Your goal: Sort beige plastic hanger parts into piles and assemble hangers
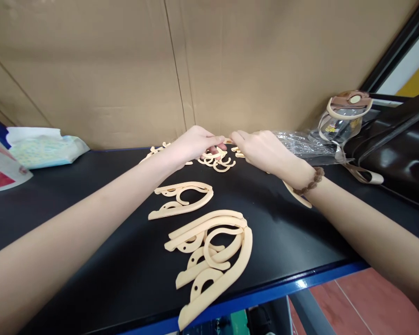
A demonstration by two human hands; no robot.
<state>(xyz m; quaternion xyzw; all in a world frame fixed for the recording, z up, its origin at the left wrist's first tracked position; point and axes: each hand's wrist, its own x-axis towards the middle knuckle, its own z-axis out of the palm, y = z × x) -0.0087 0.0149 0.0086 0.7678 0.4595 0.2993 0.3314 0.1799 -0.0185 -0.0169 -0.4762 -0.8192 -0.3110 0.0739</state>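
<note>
Both hands meet over the far part of the black table (pixel 104 170): left hand (pixel 204 143) and right hand (pixel 256 145) pinch a small beige piece (pixel 227 141) between them, grips partly hidden. Loose beige hooks (pixel 223 170) lie just below; folded beige hangers (pixel 228 278) overlap at the near edge, another just behind. Containers: white-red cup (pixel 2 163) at left, contents hidden; tissue pack (pixel 49 151), white sheet sticking out; crumpled clear plastic bag (pixel 300 145); clear brown-lidded bottle (pixel 345 116), fill unclear; black bag (pixel 398 149), inside not visible.
</note>
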